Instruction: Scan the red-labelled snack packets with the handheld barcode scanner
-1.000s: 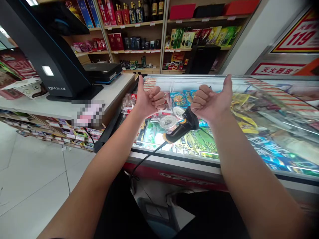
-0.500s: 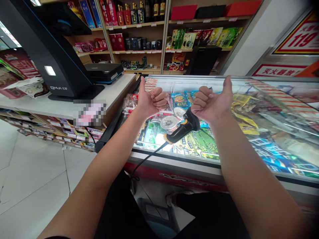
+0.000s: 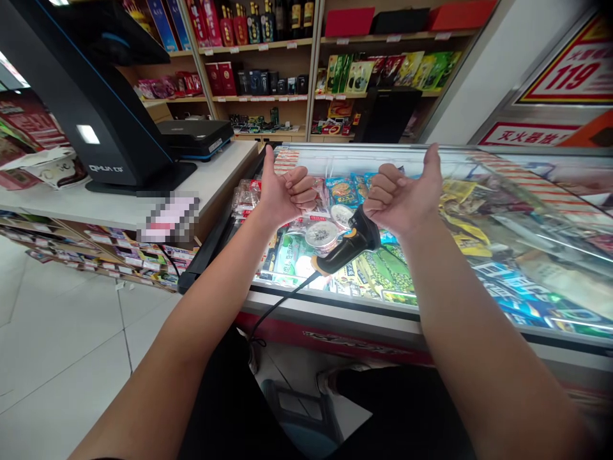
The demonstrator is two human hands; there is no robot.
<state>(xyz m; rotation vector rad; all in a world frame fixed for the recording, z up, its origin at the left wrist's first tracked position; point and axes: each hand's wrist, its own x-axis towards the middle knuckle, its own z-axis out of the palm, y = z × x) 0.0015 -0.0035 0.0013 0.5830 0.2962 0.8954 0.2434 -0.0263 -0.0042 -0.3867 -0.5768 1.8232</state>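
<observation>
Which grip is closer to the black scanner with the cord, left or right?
Right. The right grip is curled beside the wide end of the black scanner; I can't tell if they touch. The left grip is clearly apart, up and left of it.

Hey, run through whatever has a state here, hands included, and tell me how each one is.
Freezer: lit inside, stocked.
Barcode scanner: corded, lying on top of the freezer.
Left hand: fingers curled, thumb up, nothing visible in it.
Right hand: fingers curled, thumb up, beside the barcode scanner; contact unclear.
Wall shelves: stocked.
Black stand: standing on the counter.
</observation>
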